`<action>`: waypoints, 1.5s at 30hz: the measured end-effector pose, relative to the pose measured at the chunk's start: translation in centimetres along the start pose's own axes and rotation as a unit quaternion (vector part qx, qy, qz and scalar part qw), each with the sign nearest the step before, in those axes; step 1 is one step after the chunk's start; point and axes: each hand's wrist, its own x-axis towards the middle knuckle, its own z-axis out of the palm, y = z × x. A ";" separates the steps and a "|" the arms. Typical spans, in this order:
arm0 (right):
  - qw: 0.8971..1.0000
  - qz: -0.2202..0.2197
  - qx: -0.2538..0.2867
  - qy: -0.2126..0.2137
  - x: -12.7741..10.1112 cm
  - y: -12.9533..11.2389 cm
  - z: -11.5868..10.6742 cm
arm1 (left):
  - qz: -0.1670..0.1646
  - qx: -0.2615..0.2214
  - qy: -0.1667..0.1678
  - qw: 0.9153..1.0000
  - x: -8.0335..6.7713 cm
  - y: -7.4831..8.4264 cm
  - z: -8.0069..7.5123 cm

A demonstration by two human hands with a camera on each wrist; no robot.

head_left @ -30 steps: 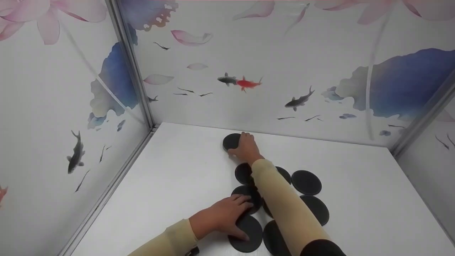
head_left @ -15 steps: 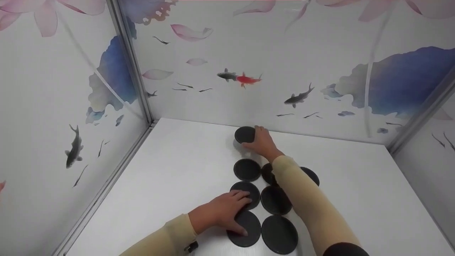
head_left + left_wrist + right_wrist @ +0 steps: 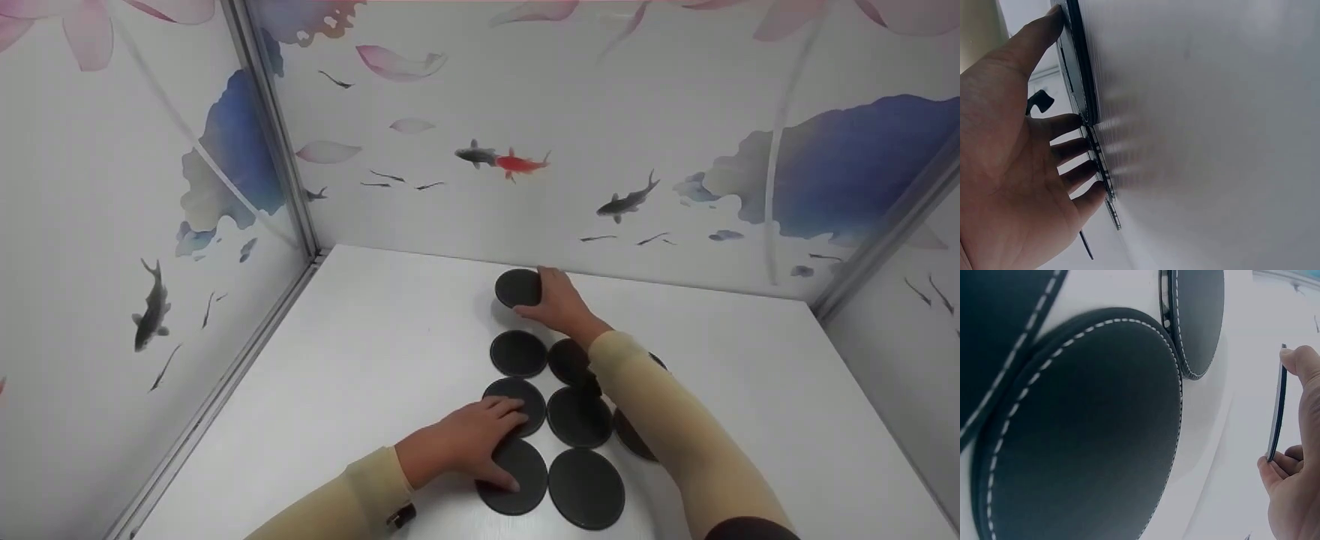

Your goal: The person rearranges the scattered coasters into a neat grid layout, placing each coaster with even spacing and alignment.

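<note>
My right hand (image 3: 562, 306) pinches a round black coaster (image 3: 516, 288) by its edges near the back wall. In the right wrist view, thumb and fingertips hold this coaster (image 3: 1278, 405) edge-on, raised off the white tabletop. My left hand (image 3: 466, 444) is spread over two coasters at the front left of the group. Its thumb rests on the nearer coaster (image 3: 529, 466), its fingertips on the one beyond (image 3: 535, 407). In the left wrist view, the fingers of the left hand (image 3: 1022, 140) touch the coasters along their edges.
More black coasters lie in touching rows, among them the front right one (image 3: 587, 489) and the back left one (image 3: 518, 353). Close up, a coaster (image 3: 1089, 427) shows white edge stitching. The right forearm covers part of the group. A printed wall (image 3: 420, 217) stands behind the white tabletop (image 3: 360, 337).
My right hand has carried its coaster to the right from its spot near the back wall, then held it almost still. The left hand stays on its two coasters. The view has tilted slightly down.
</note>
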 end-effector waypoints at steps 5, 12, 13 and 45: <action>1.000 -0.008 -0.004 -0.003 -1.2 -0.2 -1.2 | -0.003 -0.013 -0.005 1.000 0.0 0.1 -0.1; 1.000 -0.021 -0.008 0.002 -3.4 -0.1 -2.6 | -0.001 0.004 0.000 1.000 0.3 0.0 -0.1; 1.000 -0.022 -0.010 0.002 -3.8 0.0 -2.8 | -0.001 0.006 0.000 1.000 0.4 0.0 0.0; 1.000 -0.017 -0.002 0.010 -17.1 0.5 -6.9 | -0.014 -0.018 -0.008 1.000 0.0 0.1 -0.1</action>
